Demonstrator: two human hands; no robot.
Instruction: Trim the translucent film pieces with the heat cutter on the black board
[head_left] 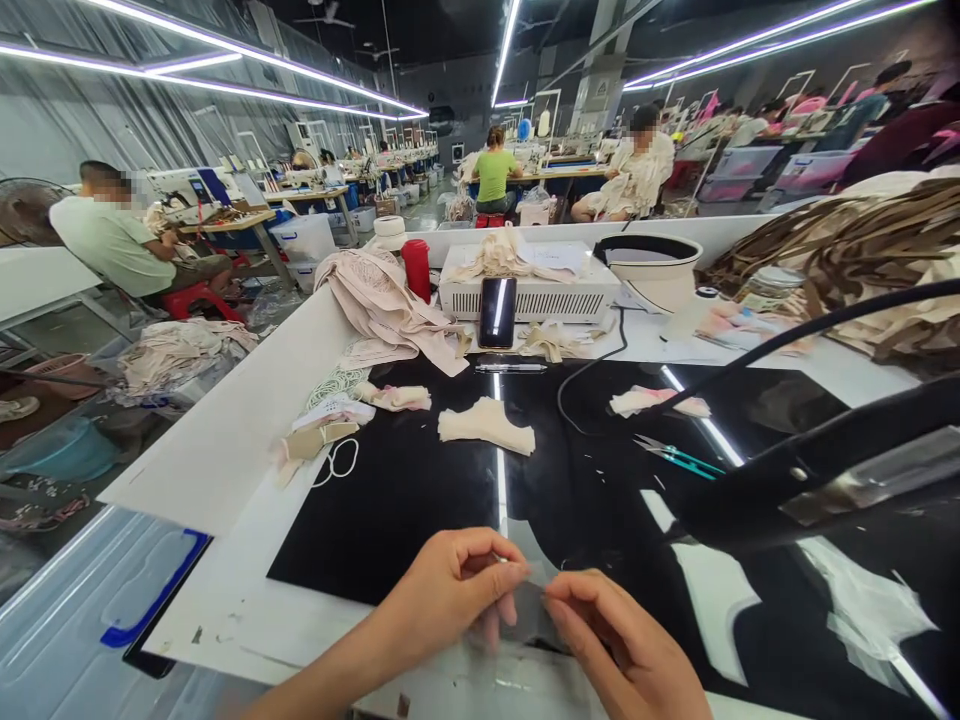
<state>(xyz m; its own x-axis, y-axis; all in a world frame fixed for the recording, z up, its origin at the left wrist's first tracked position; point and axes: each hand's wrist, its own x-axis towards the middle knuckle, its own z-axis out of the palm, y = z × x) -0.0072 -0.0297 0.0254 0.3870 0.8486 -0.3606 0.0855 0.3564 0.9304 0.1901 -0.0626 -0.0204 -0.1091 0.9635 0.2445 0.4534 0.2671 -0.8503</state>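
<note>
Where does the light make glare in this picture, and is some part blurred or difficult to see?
Head view: the tube lights leave bright streaks on the black work surface and the phone; the left hand's lower fingers look slightly smeared; the sheer piece at both hands blends into its surroundings, so its edges are partly unclear.

the one view, head-worn, looks from above the near edge of the tabletop (pixel 247 605), facing forward and down toward its far edge. the left hand (pixel 469 580) and right hand (pixel 622 640) are close below; the workshop (pixel 442 212) spreads well beyond.
</note>
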